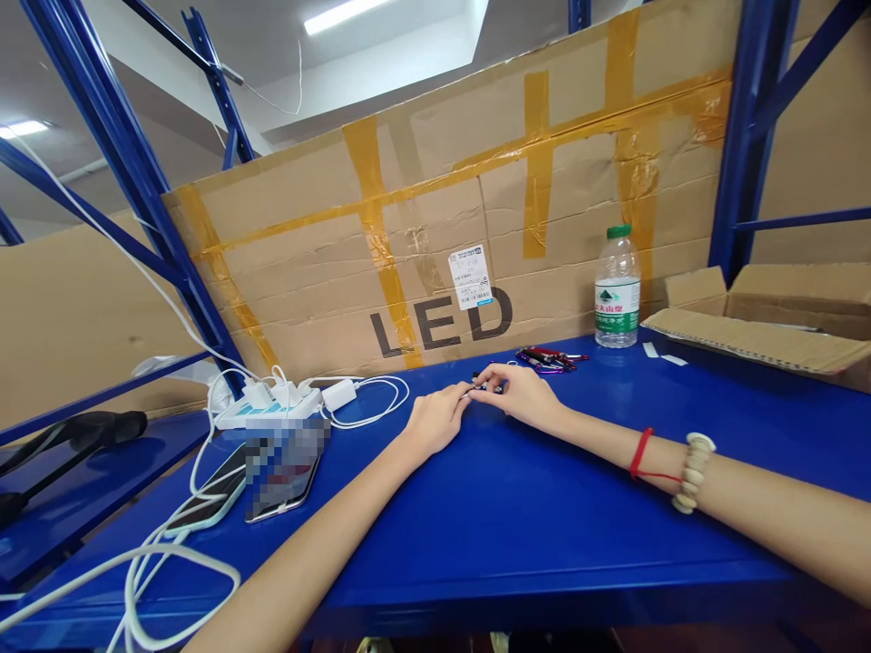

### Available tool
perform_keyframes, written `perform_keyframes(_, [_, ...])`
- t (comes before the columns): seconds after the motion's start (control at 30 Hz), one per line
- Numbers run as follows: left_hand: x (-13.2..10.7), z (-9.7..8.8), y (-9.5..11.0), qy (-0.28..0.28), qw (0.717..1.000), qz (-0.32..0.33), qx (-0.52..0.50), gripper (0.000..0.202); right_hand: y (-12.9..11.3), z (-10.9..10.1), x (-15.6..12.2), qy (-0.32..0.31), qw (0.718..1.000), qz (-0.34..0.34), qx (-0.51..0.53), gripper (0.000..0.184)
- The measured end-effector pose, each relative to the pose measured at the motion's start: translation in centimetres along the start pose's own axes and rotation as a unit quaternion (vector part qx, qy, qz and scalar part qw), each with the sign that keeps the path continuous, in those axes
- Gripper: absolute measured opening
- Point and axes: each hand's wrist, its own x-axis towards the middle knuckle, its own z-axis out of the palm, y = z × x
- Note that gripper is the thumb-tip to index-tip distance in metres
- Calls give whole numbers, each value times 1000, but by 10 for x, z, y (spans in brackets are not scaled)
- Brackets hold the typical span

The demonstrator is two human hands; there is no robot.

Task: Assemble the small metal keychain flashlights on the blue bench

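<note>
two bare hands meet near the middle of the blue shelf. right hand: thumb and forefinger curled in a pinch on a small dark item, which sits between the fingertips of both hands; whether it touches the shelf top cannot be told. left hand: fingers drawn together and pointed at the same spot; a thin pale end shows at the tips, but with the thumb hidden, whether this hand grips cannot be told.

method, as judged: one hand should steady the piece while the other works it, pressure light, fingertips set back so the contact spot can be seen. working low would limit any drop.

surroundings: a cluster of red and purple metal pieces lies just beyond the right hand; a dropped part could be lost among them. water bottle upright, farther back to the right, near an open cardboard box. on the left, a power strip, two phones and loose white cables lie near the left forearm; a snag is possible. a large carton behind limits rearward reach.
</note>
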Motion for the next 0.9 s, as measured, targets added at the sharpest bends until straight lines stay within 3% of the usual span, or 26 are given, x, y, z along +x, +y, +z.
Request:
perform_keyframes(0.27, [0, 2, -2, 19, 1000, 12, -13, 25, 2, 3, 3, -67, 986, 36, 151, 31])
perform_keyframes(0.4, [-1, 1, -2, 27, 999, 7, -19, 25, 0, 3, 4, -67, 975, 52, 204, 33])
perform_keyframes(0.73, [-2, 0, -3, 32, 997, 29, -60, 24, 1, 2, 3, -76, 964, 76, 242, 35])
perform_keyframes(0.9, [-2, -2, -3, 5, 994, 39, -100, 22, 1, 1, 5, -82, 965, 72, 236, 34])
